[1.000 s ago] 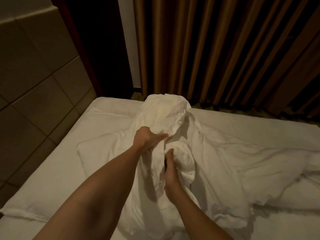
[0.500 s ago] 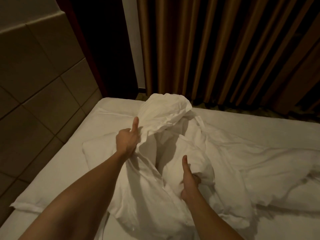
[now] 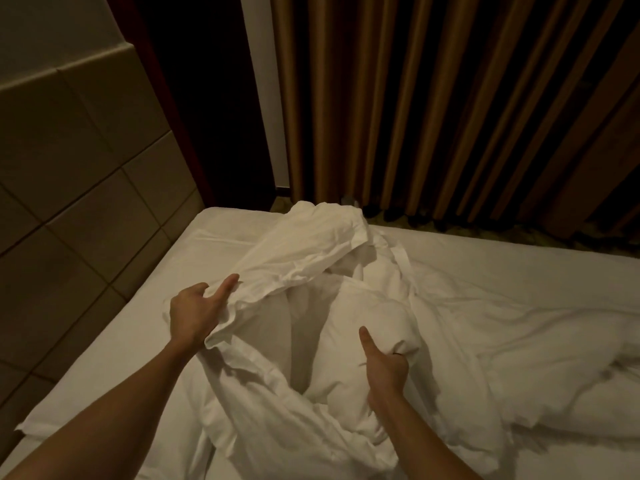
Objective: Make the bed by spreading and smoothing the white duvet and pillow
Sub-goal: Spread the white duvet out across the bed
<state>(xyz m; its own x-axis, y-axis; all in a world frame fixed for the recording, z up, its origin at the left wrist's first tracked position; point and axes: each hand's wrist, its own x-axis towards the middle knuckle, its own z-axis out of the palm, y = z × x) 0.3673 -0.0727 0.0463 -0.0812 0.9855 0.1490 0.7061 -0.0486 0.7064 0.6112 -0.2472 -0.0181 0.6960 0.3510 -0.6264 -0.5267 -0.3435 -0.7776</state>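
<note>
Left hand (image 3: pixel 194 315): fingers buried under the duvet (image 3: pixel 311 258) fold, only thumb and back of hand show. Right hand (image 3: pixel 386 367): fingers tucked into the white bunch, grip point hidden. Both forearms cut off at the bottom edge. Pillow (image 3: pixel 114 382) at lower left mostly covered by the left arm and duvet. Duvet runs off the right edge. Curtain (image 3: pixel 450 105) cut at top. Floor strip below the curtain too dark to make out.

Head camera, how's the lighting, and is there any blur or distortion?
Head view: dim, warm light; the white duvet is brightest, and the curtain folds sink into black. Wide-angle bending shows in the headboard seams. Both hands look fairly sharp, without glare.
</note>
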